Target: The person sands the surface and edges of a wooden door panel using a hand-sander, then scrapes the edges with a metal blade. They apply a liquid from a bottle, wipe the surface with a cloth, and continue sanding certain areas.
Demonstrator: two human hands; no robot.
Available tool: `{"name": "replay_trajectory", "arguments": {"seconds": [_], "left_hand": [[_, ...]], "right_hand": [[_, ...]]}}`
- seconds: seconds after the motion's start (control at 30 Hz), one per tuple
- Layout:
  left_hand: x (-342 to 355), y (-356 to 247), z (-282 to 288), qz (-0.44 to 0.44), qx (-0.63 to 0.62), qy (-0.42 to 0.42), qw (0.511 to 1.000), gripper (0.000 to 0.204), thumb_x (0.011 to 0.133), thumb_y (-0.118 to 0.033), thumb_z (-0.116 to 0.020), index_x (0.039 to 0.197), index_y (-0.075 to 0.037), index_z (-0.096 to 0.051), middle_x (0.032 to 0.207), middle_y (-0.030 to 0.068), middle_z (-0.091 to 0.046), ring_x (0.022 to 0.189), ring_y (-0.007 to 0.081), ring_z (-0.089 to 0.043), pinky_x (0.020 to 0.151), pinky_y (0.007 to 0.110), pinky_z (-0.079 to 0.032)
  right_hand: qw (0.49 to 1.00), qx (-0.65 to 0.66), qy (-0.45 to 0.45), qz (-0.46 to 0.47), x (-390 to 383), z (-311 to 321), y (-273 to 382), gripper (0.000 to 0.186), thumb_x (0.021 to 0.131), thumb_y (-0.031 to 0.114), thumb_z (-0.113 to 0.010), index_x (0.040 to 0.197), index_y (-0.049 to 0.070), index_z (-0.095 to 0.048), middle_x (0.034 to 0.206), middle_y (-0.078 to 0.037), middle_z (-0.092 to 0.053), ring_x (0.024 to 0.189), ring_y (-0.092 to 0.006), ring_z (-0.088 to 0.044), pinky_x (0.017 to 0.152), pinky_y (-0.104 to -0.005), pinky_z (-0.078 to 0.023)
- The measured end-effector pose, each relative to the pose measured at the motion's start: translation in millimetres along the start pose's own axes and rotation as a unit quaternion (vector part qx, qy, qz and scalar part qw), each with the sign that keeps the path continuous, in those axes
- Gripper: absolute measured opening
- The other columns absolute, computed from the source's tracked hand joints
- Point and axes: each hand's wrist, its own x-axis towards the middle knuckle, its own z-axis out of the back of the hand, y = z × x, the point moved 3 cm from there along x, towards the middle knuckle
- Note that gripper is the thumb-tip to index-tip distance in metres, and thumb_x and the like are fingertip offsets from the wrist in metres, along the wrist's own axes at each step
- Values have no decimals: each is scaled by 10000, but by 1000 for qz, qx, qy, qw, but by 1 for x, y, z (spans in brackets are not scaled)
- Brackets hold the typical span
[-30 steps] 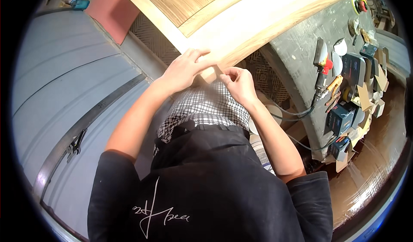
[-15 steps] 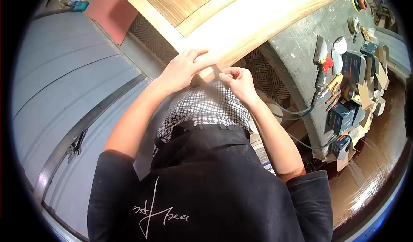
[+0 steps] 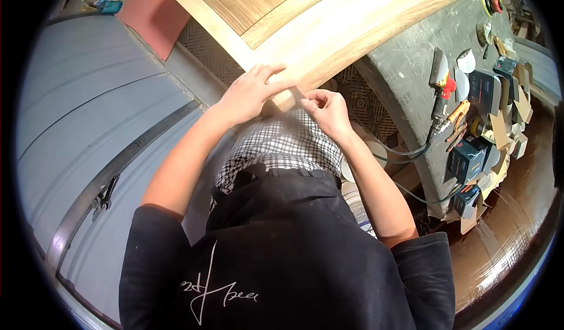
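Observation:
A pale wooden panel point(image 3: 329, 39) with a darker, striped inset reaches toward me, its narrow near corner at my hands. My left hand point(image 3: 249, 95) lies over that corner, fingers stretched out and thumb apart, touching the wood. Just right of the corner, my right hand point(image 3: 329, 113) is closed in a pinch. A thin, dull brownish-grey strip point(image 3: 298, 95) shows at its fingertips against the panel's end; its exact kind is unclear. Part of the strip is hidden by the fingers and blurred.
At right, a grey worktable point(image 3: 402, 66) bears a red-and-black power tool point(image 3: 446, 89), sanding discs point(image 3: 461, 83), opened boxes point(image 3: 467, 160) and a sander point(image 3: 495, 2). Hoses point(image 3: 405, 155) hang off its edge. A grey-blue panelled surface point(image 3: 88, 107) and a reddish board point(image 3: 154, 17) stand left.
Both hands keep nearly the same place at the panel's corner. The right fingertips have shifted very slightly; nothing was let go.

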Motion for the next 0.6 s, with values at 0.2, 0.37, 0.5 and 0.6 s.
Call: {"name": "replay_trajectory", "arguments": {"seconds": [0.2, 0.37, 0.5, 0.6], "left_hand": [[1, -2, 3, 3, -7, 7, 1000, 555, 914, -48, -649, 1427, -256, -601, 1475, 117, -506, 1282, 334, -529, 1032, 405, -496], [1, -1, 3, 11, -3, 23, 1000, 543, 926, -51, -643, 1424, -265, -600, 1469, 111, -508, 1297, 332, -521, 1034, 407, -497], [1, -2, 2, 4, 1, 6, 1000, 694, 786, 38, -612, 1411, -263, -584, 1478, 92, -502, 1318, 320, -518, 1063, 418, -493], [2, -3, 2, 7, 0, 10, 1000, 679, 789, 25, -618, 1405, -260, -586, 1480, 93, -500, 1312, 321, -521, 1064, 417, -492]], "right_hand": [[1000, -17, -12, 20, -3, 0, 5, 174, 922, 103, -742, 1006, -48, -755, 783, -9, -700, 694, -49, -592, 634, -228, -481], [999, -35, -17, 11, -4, -1, 6, 143, 911, 102, -740, 980, -22, -757, 736, -21, -679, 661, -70, -583, 633, -263, -487], [997, -52, -44, 28, -8, -3, 12, 146, 902, 115, -739, 968, -16, -752, 712, -51, -667, 637, -103, -581, 638, -300, -500], [997, -51, -55, 36, -10, -5, 13, 139, 908, 102, -732, 962, -25, -746, 716, -47, -661, 640, -103, -574, 635, -297, -496]]}}
